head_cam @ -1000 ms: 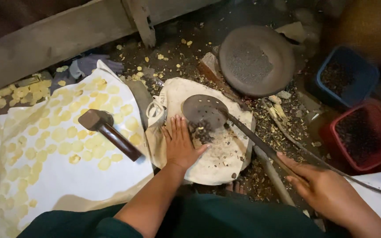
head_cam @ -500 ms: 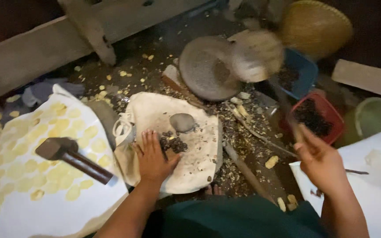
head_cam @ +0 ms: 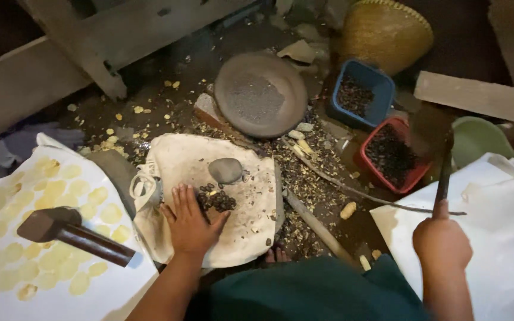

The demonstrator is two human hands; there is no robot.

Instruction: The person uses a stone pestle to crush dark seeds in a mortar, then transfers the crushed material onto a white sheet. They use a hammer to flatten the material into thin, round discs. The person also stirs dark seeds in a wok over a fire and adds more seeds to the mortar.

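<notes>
— What's going on down there on the floor?

— The person sits over a pale cloth [head_cam: 239,232]. The left hand [head_cam: 190,223] lies flat and spread on it, gripping nothing, fingertips against a small heap of dark seeds [head_cam: 216,200] just below a grey stone [head_cam: 226,170]. The right hand [head_cam: 441,242] is closed round the dark handle of a long scoop [head_cam: 432,134], its blurred head raised above the red tub [head_cam: 392,156].

— So which step?

— My guess is a scoopful is being tipped into that tub. The next move looks to need a steady wrist so nothing spills past the rim.

— And the containers, biggest first?

— A woven basket [head_cam: 388,32] upturned at the back, contents hidden. A round grey dish [head_cam: 261,94] with only dust or grit. A green bowl [head_cam: 477,138], inside unclear. The red tub, well filled with dark seeds. The blue tub [head_cam: 361,94] behind it, a thinner layer.

— That hammer [head_cam: 72,233]?

— Lying untouched on the spotted sheet [head_cam: 43,279].
</notes>
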